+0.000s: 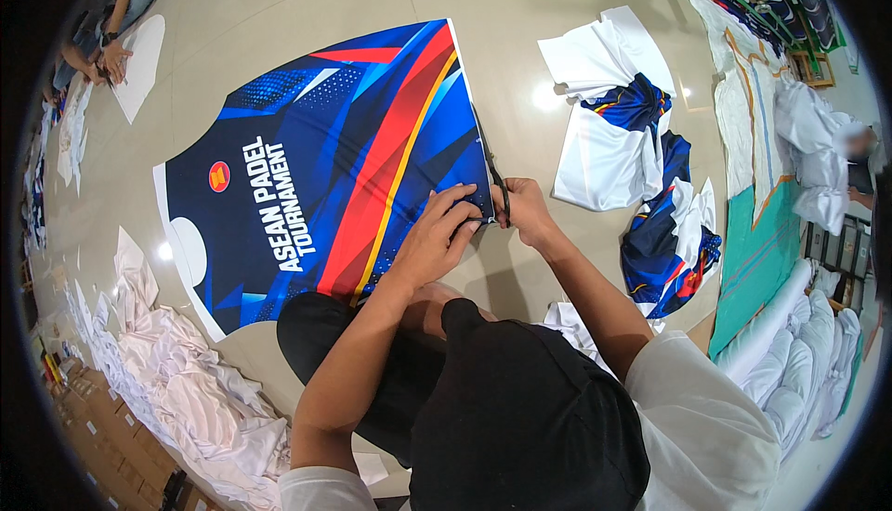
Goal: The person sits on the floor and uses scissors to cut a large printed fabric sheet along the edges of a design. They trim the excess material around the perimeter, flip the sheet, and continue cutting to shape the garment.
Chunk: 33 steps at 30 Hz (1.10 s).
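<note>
A printed jersey panel (325, 111) in dark blue with red, yellow and light blue bands lies on the floor, its white neck cutout toward the left. My left hand (435, 232) rests on its near right corner, fingers spread over the cloth. Close beside it, my right hand (522, 209) is closed round the dark handles of scissors (501, 186). The blades lie along the panel's right edge, partly hidden by cloth and shadow. A small dark shape between my left thumb and fingers is too small to make out.
White and blue cut cloth pieces (609, 153) lie to the right, with a crumpled printed bundle (664, 251) nearer me. Pale cloth (186, 372) is heaped at the lower left. White rolls (771, 325) line the right side. At the upper left, another person's hands (113, 60) handle white cloth.
</note>
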### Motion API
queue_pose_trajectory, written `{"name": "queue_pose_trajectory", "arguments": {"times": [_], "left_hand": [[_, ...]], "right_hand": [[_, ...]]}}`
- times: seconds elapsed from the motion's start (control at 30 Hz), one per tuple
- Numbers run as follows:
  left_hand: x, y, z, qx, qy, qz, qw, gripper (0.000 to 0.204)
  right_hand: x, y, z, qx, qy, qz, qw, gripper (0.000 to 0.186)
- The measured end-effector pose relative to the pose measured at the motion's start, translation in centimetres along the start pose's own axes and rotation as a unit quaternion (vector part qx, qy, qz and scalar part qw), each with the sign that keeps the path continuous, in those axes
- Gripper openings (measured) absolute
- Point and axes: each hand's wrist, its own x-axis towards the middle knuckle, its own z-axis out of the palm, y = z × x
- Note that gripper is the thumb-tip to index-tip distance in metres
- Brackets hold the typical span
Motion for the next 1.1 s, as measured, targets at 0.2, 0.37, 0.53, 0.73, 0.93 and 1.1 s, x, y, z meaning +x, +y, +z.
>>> {"name": "queue_pose_trajectory", "arguments": {"times": [0.2,0.37,0.53,0.73,0.93,1.1], "left_hand": [[0.1,0.2,-0.2,-0.001,0.003,-0.002,1.0,0.013],[0.0,0.3,-0.3,-0.006,0.004,-0.001,1.0,0.013],[-0.1,0.4,-0.6,-0.013,0.003,0.0,1.0,0.013],[-0.2,0.7,-1.0,-0.006,0.0,0.006,1.0,0.013],[-0.2,1.1,-1.2,-0.012,0.0,0.01,1.0,0.013],[-0.2,0.8,-1.0,-0.013,0.004,0.015,1.0,0.013]], "right_hand": [[-0.1,0.1,0.0,-0.018,0.0,-0.004,1.0,0.028],[-0.3,0.1,0.0,-0.002,0.002,0.0,1.0,0.029],[-0.1,-0.8,0.1,-0.006,-0.002,-0.003,1.0,0.034],[1.0,-1.4,0.2,0.008,-0.012,-0.012,1.0,0.037],[1.6,-2.3,0.6,-0.003,-0.015,-0.017,1.0,0.033],[1.6,-2.4,0.9,0.001,-0.005,-0.01,1.0,0.03]]}}
